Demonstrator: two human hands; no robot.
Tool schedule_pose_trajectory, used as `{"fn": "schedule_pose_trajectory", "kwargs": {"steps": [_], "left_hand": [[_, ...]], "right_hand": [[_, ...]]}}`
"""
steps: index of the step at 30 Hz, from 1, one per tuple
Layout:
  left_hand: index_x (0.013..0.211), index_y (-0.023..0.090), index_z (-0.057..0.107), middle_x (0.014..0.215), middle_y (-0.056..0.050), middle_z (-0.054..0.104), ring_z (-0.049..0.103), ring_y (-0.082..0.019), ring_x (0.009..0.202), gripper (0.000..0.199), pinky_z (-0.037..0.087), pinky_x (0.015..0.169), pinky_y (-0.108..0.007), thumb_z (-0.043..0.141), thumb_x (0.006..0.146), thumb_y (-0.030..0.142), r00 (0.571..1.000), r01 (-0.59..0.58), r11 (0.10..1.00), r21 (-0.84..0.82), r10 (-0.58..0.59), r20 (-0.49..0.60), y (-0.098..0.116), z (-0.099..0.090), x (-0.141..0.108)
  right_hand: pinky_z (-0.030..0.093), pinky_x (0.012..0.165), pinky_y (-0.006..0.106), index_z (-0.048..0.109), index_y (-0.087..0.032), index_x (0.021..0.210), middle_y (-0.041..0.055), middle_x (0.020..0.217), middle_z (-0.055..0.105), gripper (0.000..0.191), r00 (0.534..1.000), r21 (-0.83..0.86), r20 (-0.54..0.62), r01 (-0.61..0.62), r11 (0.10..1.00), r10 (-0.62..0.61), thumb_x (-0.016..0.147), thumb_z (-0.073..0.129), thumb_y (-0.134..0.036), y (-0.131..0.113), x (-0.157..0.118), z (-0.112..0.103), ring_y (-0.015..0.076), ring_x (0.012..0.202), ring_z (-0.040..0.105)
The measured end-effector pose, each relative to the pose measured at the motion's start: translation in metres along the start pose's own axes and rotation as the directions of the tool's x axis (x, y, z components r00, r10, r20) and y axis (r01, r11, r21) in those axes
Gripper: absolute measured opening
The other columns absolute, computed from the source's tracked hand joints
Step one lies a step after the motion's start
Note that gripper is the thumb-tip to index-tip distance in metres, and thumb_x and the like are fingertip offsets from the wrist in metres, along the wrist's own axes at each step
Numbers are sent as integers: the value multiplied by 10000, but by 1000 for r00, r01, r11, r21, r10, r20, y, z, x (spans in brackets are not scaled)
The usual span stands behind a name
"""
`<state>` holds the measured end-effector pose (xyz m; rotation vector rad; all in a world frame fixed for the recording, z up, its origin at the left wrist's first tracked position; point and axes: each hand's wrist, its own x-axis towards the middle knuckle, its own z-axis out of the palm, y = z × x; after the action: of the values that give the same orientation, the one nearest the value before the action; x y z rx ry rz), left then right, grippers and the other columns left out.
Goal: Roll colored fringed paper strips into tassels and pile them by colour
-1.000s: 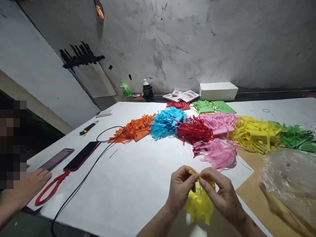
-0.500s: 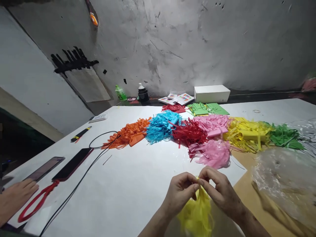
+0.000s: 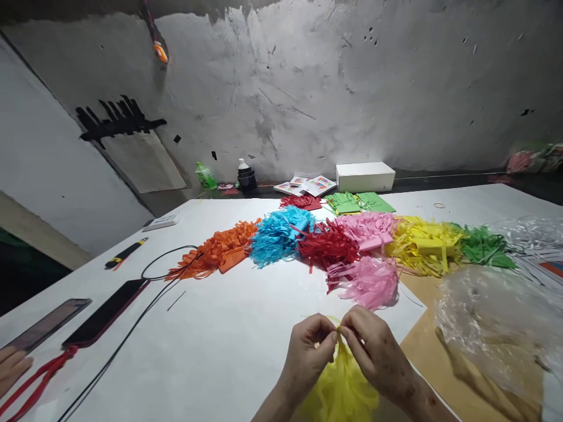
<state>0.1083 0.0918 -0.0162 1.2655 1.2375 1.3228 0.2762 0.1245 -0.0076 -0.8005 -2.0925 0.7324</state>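
Observation:
Both hands meet at the front of the table, pinching the gathered top of a yellow fringed tassel (image 3: pixel 347 384). My left hand (image 3: pixel 308 351) is closed, thumb and forefinger on the tassel's tip. From the other side my right hand (image 3: pixel 372 346) grips the same spot, its fingertips nearly touching the left ones. The tassel's strips hang loose and spread below the fingers. Just beyond the hands lies a pink tassel bunch (image 3: pixel 369 282), with a red fringed bunch (image 3: pixel 328 245) behind it.
Orange (image 3: pixel 215 249), blue (image 3: pixel 279 234), yellow (image 3: pixel 424 243) and green (image 3: pixel 486 246) fringe bunches form a row. Crumpled clear plastic (image 3: pixel 492 322) lies right. Two phones (image 3: pixel 105 310), a black cable (image 3: pixel 132 331) and a cutter (image 3: pixel 125 254) lie left, near another person's hand (image 3: pixel 11 366).
The view has shifted slightly, so the table things sit further left and lower. Both hands keep pinching the tassel's top. The other person's hand has slid toward the left edge.

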Motion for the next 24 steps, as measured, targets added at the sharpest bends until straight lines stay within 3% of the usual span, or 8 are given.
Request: {"fn": "schedule_pose_trajectory", "kwargs": {"steps": [3, 5, 9, 15, 21, 24], "left_hand": [[655, 155, 583, 606, 19, 524, 474, -98, 555, 168, 407, 541, -206, 641, 805, 205, 972, -175, 959, 224, 205, -116, 3, -4, 1], [664, 159, 581, 612, 16, 532, 478, -102, 560, 169, 406, 546, -207, 609, 827, 199, 964, -216, 939, 268, 249, -95, 3, -6, 1], [689, 159, 595, 625, 0, 564, 515, -108, 548, 205, 424, 538, -212, 575, 880, 230, 970, -239, 936, 260, 241, 23, -3, -5, -2], [715, 162, 620, 649, -15, 596, 546, -117, 547, 226, 449, 555, -221, 573, 910, 266, 966, -258, 939, 225, 243, 92, -6, -2, -4], [654, 179, 579, 613, 0, 568, 506, -124, 561, 184, 388, 541, -216, 601, 836, 183, 970, -229, 908, 350, 241, 11, 2, 5, -3], [663, 180, 574, 621, 9, 555, 493, -122, 568, 146, 376, 543, -217, 625, 799, 168, 970, -220, 911, 349, 242, -21, 6, 9, -3]], "right_hand": [[361, 621, 282, 475, -207, 788, 1, 749, 529, 200, 999, 28, -11, -30, 999, 30, 981, 431, -181, 0, 0, -3, 157, 686, 500], [366, 604, 272, 492, -207, 805, -1, 759, 539, 161, 999, 70, -8, -53, 996, 53, 960, 462, -176, -2, 1, -4, 152, 679, 506], [385, 637, 272, 557, -201, 867, 10, 817, 585, 111, 999, 53, 13, -34, 998, 33, 931, 494, -136, -5, 3, -4, 154, 717, 537], [371, 624, 262, 559, -197, 810, 6, 780, 593, 149, 999, -2, 27, -43, 999, 43, 891, 496, -88, -4, 4, -6, 149, 696, 548], [318, 608, 285, 496, -194, 762, 17, 742, 561, 134, 999, -193, -50, 0, 981, -9, 811, 493, -69, -4, 3, -3, 166, 674, 511], [312, 586, 274, 487, -196, 739, 7, 714, 545, 127, 998, -139, -66, -32, 990, 23, 794, 499, -83, -4, 2, -2, 153, 641, 493]]}}
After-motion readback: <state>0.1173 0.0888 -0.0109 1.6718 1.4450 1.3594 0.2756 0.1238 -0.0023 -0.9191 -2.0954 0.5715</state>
